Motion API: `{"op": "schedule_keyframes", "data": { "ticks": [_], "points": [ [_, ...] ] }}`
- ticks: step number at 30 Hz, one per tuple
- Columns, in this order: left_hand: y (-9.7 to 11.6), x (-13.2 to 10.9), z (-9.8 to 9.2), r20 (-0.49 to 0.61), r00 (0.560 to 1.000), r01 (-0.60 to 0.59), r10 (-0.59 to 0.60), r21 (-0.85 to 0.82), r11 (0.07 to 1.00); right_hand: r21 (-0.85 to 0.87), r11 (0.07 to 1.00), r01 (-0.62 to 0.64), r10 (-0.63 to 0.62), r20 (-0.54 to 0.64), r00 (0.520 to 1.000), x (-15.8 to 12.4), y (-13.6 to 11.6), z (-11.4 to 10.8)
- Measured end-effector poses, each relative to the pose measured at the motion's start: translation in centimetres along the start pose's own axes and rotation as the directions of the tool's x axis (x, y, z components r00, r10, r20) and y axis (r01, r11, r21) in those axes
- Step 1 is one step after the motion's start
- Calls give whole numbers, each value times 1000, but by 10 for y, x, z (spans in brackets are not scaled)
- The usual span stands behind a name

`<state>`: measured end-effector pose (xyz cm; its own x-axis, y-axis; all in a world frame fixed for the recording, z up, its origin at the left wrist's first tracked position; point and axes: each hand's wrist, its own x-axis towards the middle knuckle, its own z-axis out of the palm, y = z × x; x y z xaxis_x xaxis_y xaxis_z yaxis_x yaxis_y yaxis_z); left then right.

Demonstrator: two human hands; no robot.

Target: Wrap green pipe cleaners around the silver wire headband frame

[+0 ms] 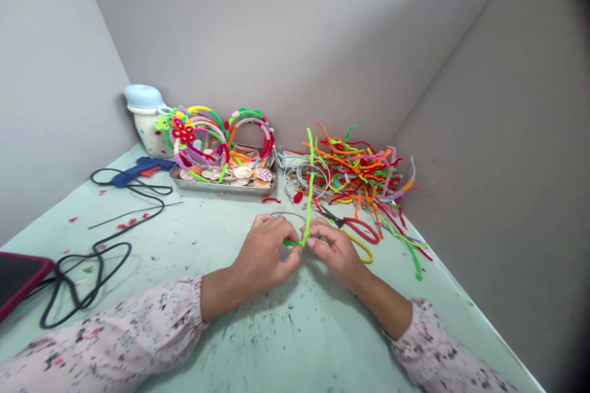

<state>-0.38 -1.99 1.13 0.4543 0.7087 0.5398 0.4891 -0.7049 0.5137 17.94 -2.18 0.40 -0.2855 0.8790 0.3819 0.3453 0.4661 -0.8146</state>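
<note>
Between my hands is a lime-green pipe cleaner [309, 199], its long free end standing upright and a short darker green stretch lying sideways at my left fingertips. My left hand [265, 252] pinches that green stretch between thumb and fingers. Just to the right, my right hand [334, 252] has its fingertips closed at the bend of the pipe cleaner. A thin grey wire hoop [288, 214] arcs behind my fingers; its lower part is hidden by my hands. Scissors [362, 230] with one red and one yellow handle loop lie just beyond my right hand.
At the back stand a metal tray [221, 186] of shells, wrapped headbands [203, 135], a white cup [150, 129], wire hoops [306, 178] and a pipe cleaner heap [357, 166]. Leftward lie a blue glue gun [138, 171], black cord [110, 239] and red-edged device [23, 282].
</note>
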Motion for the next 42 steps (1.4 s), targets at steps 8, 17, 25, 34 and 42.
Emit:
{"op": "schedule_keyframes", "data": {
  "ticks": [8, 17, 25, 34, 42],
  "points": [
    [-1, 0, 1, -2, 1000, -11, 11, 10, 1000, -13, 1000, -1, 0, -2, 1000, 0, 0, 1],
    [-1, -1, 3, -19, 999, -33, 34, 24, 999, 10, 1000, -30, 29, 21, 999, 1, -3, 0],
    [0, 0, 2, -28, 997, -66, 67, 28, 997, 38, 997, -65, 63, 54, 997, 1, -4, 0],
    [-3, 0, 2, -19, 999, -49, 49, 25, 998, 44, 996, -82, 80, 50, 996, 0, -1, 0],
    [-3, 0, 3, -22, 998, -52, 52, 16, 999, 40, 997, -63, 61, 35, 998, 0, 0, 0]
  ]
}}
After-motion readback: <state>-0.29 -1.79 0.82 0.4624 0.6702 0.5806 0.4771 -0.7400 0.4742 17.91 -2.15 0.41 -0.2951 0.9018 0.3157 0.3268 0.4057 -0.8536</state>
